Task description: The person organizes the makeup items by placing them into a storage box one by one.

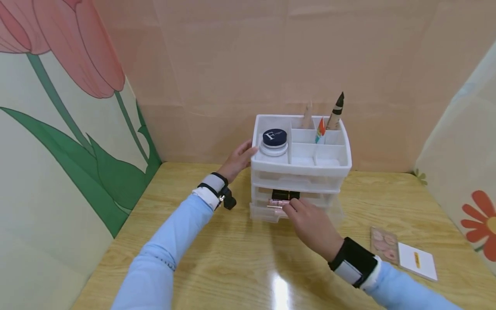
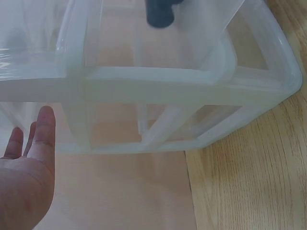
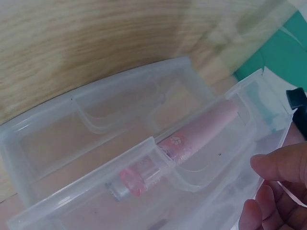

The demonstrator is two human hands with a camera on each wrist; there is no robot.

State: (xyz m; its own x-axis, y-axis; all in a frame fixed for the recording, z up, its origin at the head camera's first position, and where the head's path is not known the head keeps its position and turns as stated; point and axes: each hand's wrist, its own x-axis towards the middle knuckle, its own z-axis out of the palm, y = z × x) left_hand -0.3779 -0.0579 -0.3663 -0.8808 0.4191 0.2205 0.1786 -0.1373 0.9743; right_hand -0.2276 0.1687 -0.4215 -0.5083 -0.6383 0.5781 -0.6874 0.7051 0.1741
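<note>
A white plastic drawer organizer (image 1: 302,165) stands on the table, one clear drawer (image 1: 263,212) pulled forward. My left hand (image 1: 239,160) touches the organizer's left side with its fingers extended, as the left wrist view also shows. Black items (image 1: 284,195) and a pink tube (image 3: 184,139) lie in the drawer. At the drawer's right front is my right hand (image 1: 311,226); thumb and bent fingers meet near the drawer edge in the right wrist view. Whether they pinch something is unclear. Another clear drawer front (image 3: 57,129) shows below the pulled one.
On the organizer's top sit a dark-lidded jar (image 1: 274,140), a colorful tube (image 1: 320,130), a black-tipped tube (image 1: 336,112) and a pale tube (image 1: 307,115). A pinkish palette (image 1: 383,245) and a white card-like box (image 1: 416,260) lie on the wooden table (image 1: 217,267) at right.
</note>
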